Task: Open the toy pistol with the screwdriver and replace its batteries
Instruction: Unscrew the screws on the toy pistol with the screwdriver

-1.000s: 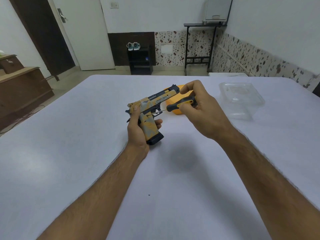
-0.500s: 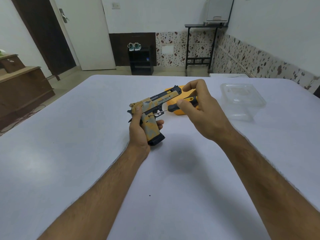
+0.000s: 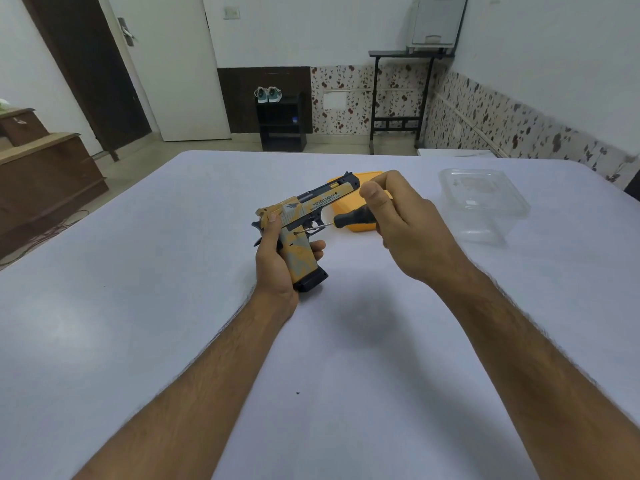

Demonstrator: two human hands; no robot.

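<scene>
Clear plastic tub (image 3: pixel 484 206) on the right of the bench (image 3: pixel 138 306), can't tell what's inside; an orange container (image 3: pixel 349 221) sits behind the hands. Left hand (image 3: pixel 277 261) has its fingers (image 3: pixel 317 245) curled around the toy pistol (image 3: pixel 301 230) grip, held just above the bench. Right hand (image 3: pixel 401 223) pinches the screwdriver (image 3: pixel 346 221) handle, tip on the pistol's side.

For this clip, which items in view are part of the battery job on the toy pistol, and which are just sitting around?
In use:
- toy pistol, held by the left hand
- screwdriver, held by the right hand, tip at the grip

Lying about:
- orange object on the table behind the pistol
- clear plastic container
- shoes on the black stand
</scene>
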